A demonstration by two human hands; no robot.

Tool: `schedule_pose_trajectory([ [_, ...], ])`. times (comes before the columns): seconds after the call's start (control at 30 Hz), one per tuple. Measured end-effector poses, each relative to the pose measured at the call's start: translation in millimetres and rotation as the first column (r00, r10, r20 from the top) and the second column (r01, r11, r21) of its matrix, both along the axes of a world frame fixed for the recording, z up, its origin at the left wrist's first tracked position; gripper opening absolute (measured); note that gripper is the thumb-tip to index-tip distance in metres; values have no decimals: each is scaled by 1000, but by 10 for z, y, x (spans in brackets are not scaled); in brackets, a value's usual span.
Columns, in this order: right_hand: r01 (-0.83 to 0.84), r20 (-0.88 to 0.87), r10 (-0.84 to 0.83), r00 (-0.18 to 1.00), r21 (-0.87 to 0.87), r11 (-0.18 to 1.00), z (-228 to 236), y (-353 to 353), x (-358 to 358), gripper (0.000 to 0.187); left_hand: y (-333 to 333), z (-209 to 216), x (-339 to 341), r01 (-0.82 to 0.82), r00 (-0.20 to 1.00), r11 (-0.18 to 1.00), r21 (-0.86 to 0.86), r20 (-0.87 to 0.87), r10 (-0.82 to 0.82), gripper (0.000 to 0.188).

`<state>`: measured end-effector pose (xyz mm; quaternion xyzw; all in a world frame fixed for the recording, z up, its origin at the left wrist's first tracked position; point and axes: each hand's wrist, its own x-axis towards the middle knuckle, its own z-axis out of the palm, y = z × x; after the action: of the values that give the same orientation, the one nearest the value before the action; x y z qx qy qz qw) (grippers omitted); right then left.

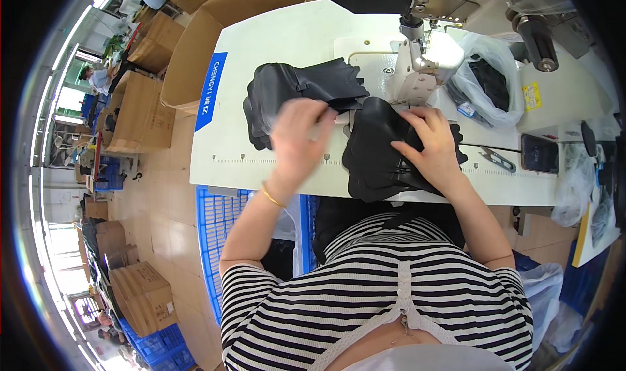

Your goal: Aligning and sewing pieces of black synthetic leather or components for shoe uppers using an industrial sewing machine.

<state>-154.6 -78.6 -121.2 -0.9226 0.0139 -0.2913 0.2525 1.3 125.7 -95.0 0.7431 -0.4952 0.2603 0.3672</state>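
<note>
Bench (261, 45): pale, ruler-marked along the near edge, far side running out behind the sewing machine (420, 61). Sewing machine: white head, metal fittings; upper body cut off by the frame, needle hard to make out. Crate (203, 231): blue, slatted, to the left of the sewing machine and on the person's side; contents largely hidden. Right pile (375, 155): black, leather-like pieces, stacked, just on the person's side of the sewing machine; middle covered by the right hand, rounded edges toward the left, notched edges toward the right, long axis not clear. Left pile (270, 84): same black material, left of the sewing machine; jagged end pointing toward the sewing machine, long axis roughly left to right, lower part masked by the left hand. Bag (508, 110): clear plastic, right of the sewing machine; dark contents veiled by film. Left hand (300, 136): blurred, over the left pile, fingers bent; cannot tell whether pinching an edge. Right hand (430, 146): on the right pile, thumb and fingers spread apart. Phone (540, 154): dark, well right of the sewing machine. Snips (499, 160): grey, near right of the sewing machine.
</note>
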Motion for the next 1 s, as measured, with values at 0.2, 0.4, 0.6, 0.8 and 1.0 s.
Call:
schedule_pose_trajectory([
  [0.2,-136,268,128,955,13,991,-16,-52,-5,33,-370,-349,-536,-79,928,972,221,-339,153,40],
  [0.4,-180,376,166,911,1,984,30,-113,-109,29,-481,-330,-634,-81,988,996,-34,-137,76,36],
  [0.6,-198,412,117,904,158,967,161,-79,-178,23,-498,-210,-527,-124,73,871,-476,-880,-470,15],
  [0.8,149,289,-163,943,70,986,104,-439,-234,23,-608,-102,-543,152,-103,950,-272,-960,-259,28],
  [1.0,590,-2,-597,802,-155,793,37,-1600,-217,12,-543,-153,-563,50,-106,980,-192,-977,-186,21],
])
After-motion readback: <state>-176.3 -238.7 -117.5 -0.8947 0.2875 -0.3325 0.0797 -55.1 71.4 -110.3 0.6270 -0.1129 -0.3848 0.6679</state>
